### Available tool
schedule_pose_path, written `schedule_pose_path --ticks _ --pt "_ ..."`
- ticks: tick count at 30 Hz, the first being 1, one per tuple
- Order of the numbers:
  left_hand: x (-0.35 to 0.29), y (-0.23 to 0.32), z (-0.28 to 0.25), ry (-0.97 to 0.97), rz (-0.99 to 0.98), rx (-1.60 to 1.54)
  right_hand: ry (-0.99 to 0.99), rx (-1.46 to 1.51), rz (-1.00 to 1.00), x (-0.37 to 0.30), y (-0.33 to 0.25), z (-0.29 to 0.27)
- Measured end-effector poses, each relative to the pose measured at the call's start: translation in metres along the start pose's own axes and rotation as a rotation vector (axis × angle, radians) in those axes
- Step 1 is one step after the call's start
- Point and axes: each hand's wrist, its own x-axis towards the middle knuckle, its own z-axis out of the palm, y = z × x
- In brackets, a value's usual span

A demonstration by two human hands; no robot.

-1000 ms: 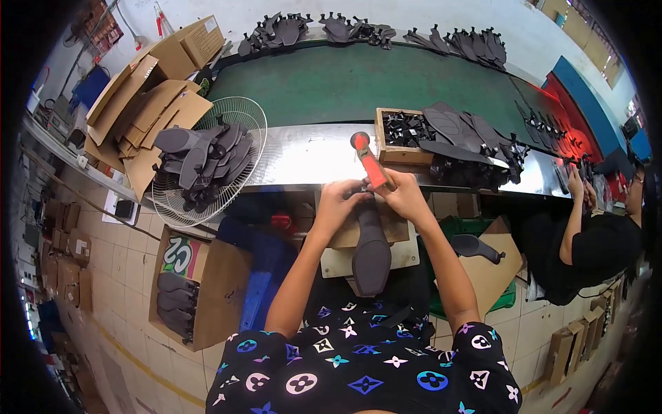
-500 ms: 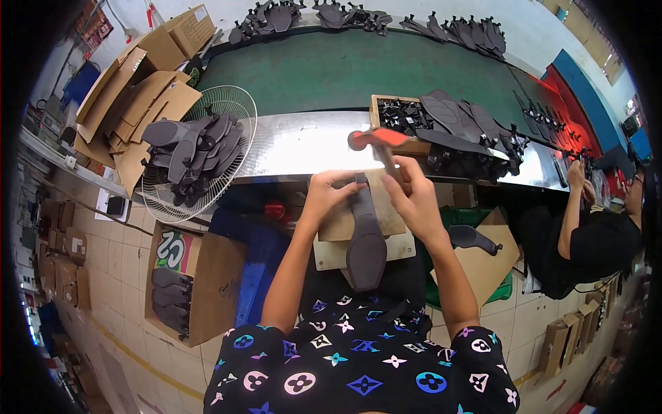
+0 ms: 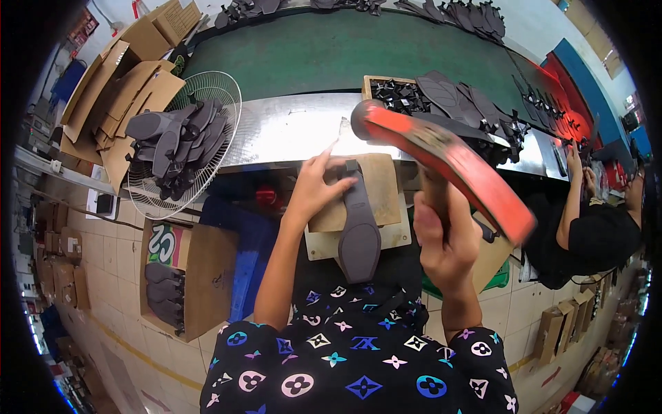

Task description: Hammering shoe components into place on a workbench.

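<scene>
Clamping the hammer point(image 3: 447, 149) right of centre, my right hand point(image 3: 447, 238) must aim squarely. My left hand point(image 3: 317, 186), fingers apart, should steady the mid-frame sole point(image 3: 360, 238) by its edge.

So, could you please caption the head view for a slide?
Left hand on a dark sole, right hand gripping a red hammer.

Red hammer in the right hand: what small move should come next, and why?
Probably tap the red hammer down on the sole's narrow end: the right hand holds it raised, while the left hand touches that end over the wooden block.
</scene>
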Motion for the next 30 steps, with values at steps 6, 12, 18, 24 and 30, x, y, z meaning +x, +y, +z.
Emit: schedule_pose_path --ticks 6,12,18,24,30 --pt "-0.003 0.025 -0.005 -0.122 -0.029 0.380 -0.202 -0.156 0.104 -0.019 0.062 0.037" --pt "-0.006 0.015 -0.003 -0.104 0.061 0.396 0.030 0.014 -0.041 -0.014 0.019 0.008" --pt "-0.007 0.013 -0.005 -0.056 0.133 0.267 -0.131 -0.162 0.019 -0.015 0.041 0.020" --pt "-0.053 0.110 -0.036 -0.258 0.038 -0.225 -0.114 -0.251 -0.003 -0.003 0.070 0.023" --pt "-0.081 0.165 -0.049 -0.400 -0.351 -0.569 -0.614 -0.444 -0.175 -0.003 0.081 0.038"
